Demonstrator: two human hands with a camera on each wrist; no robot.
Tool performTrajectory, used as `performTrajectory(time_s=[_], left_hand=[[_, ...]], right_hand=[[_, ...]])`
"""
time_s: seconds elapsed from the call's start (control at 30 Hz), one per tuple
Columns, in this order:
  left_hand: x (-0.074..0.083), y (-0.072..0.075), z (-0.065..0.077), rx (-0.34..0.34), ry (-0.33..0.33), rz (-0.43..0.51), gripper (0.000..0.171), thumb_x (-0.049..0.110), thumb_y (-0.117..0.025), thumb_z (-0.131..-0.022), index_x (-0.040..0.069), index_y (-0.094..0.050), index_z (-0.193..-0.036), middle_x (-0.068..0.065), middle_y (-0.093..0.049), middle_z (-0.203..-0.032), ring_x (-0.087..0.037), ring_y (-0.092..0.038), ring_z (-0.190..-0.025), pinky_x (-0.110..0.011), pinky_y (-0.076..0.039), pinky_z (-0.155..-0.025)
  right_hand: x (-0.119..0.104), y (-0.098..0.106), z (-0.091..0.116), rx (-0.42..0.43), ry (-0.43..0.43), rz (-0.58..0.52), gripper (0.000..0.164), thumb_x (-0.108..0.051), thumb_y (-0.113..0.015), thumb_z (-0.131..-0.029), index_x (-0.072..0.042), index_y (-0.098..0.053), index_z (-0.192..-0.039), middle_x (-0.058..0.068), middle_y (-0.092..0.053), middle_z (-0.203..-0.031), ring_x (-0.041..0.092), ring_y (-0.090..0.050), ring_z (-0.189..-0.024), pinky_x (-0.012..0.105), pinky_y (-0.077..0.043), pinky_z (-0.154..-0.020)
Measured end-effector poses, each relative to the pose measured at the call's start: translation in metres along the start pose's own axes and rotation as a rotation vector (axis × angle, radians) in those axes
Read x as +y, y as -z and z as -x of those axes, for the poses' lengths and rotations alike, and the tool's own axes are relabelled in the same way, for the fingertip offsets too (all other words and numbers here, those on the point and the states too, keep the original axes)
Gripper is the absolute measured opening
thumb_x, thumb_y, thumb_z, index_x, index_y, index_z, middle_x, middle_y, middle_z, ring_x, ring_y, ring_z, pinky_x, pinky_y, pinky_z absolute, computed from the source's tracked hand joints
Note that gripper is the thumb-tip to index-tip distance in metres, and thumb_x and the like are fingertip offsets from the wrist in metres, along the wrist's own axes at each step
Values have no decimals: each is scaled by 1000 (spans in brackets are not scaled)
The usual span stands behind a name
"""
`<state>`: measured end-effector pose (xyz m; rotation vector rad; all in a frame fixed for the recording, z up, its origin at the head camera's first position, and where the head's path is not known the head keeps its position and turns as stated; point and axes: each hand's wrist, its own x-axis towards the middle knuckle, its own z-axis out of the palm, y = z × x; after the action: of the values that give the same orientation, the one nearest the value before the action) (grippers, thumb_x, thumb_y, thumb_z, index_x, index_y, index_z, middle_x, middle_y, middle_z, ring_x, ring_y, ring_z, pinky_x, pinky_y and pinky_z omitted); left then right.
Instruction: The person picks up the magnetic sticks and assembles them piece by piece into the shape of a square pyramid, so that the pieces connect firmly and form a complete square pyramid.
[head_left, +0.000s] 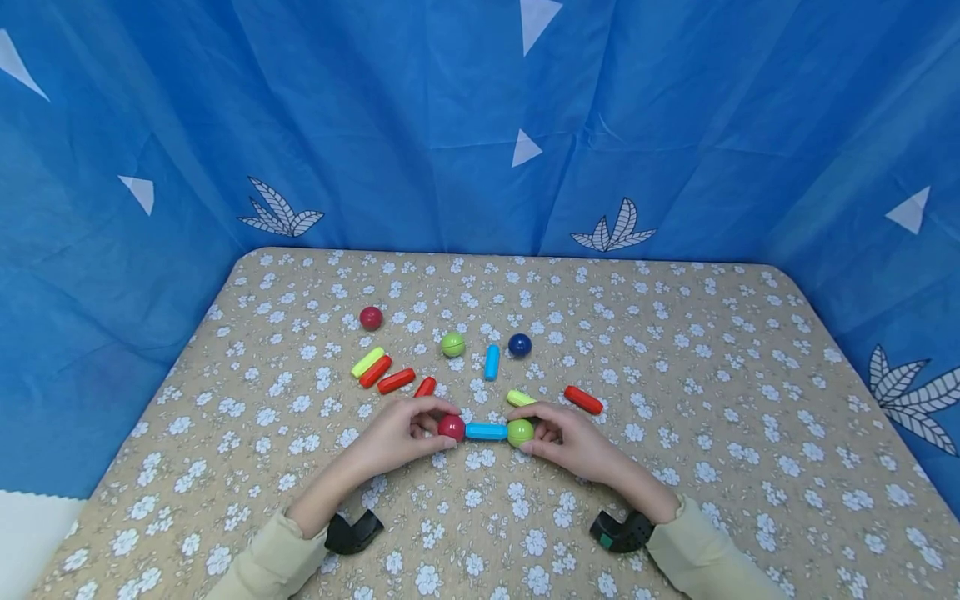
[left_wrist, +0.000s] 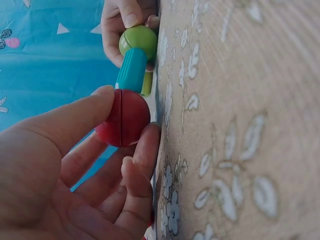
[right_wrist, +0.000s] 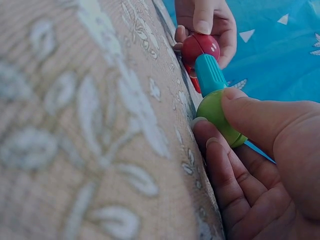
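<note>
My left hand (head_left: 408, 429) pinches a red ball (head_left: 452, 427) between thumb and fingers. A blue ribbed rod (head_left: 486, 432) runs sideways from that ball to a green ball (head_left: 520, 432), both ends meeting the balls. My right hand (head_left: 573, 442) grips the green ball with thumb and fingertips. The left wrist view shows the red ball (left_wrist: 123, 118) with a seam round it, close over the cloth. In the right wrist view, the thumb lies on the green ball (right_wrist: 220, 117) and the blue rod (right_wrist: 210, 72) points to the far red ball.
Beyond the hands lie another red ball (head_left: 371, 317), a green ball (head_left: 452, 344), a dark blue ball (head_left: 520, 345) and a blue rod (head_left: 491, 362). Several red rods (head_left: 396, 381) and a yellow-green rod (head_left: 368, 362) lie left; a red rod (head_left: 583, 399) lies right. A blue curtain (head_left: 480, 125) hangs behind.
</note>
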<state>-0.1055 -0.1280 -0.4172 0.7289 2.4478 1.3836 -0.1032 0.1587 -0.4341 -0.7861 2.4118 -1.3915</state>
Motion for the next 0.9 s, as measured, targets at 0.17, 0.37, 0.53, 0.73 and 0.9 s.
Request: performTrajectory(time_s=[0.17,0.37,0.53,0.73,0.9], left_hand=[[-2,0,1,-13,9,48,38,7,-76,-78,3,-63,-113,-4,-64,-98,-11,-60,-71,-24,-51,-60],[-2,1,3,-37,21,114,43,4,-75,-78,-2,-60,-117,-10,-63,-102,-13,-64,-77,-23,-53,-68],[-2,0,3,-9,19,94,44,4,-76,-78,-2,-59,-119,-9,-63,-101,-12,-63,-76,-23,-53,-67],[-5,-3,1,49,41,95,38,2,-75,-77,-1,-62,-113,-5,-65,-95,-12,-62,-73,-25,-54,-65],[-6,-4,1,78,43,87,36,0,-74,-78,-2,-63,-113,-2,-65,-85,-12,-63,-71,-25,-54,-63]], right_hand=[[-1,0,0,-2,-3,-8,41,-9,-73,-81,-13,-61,-120,-2,-58,-98,13,-55,-74,26,-51,-64],[-5,0,0,11,-20,-8,41,-6,-73,-81,-10,-61,-119,0,-58,-98,12,-55,-73,25,-50,-63],[-10,0,0,24,-19,-7,41,2,-72,-79,-2,-60,-118,6,-59,-98,16,-55,-71,27,-50,-62],[-3,5,2,-28,12,-49,43,-5,-70,-83,-6,-58,-125,6,-58,-109,14,-57,-77,26,-52,-66],[6,11,3,-117,17,-177,47,-3,-64,-88,-6,-52,-133,12,-54,-123,18,-61,-84,28,-53,-71]])
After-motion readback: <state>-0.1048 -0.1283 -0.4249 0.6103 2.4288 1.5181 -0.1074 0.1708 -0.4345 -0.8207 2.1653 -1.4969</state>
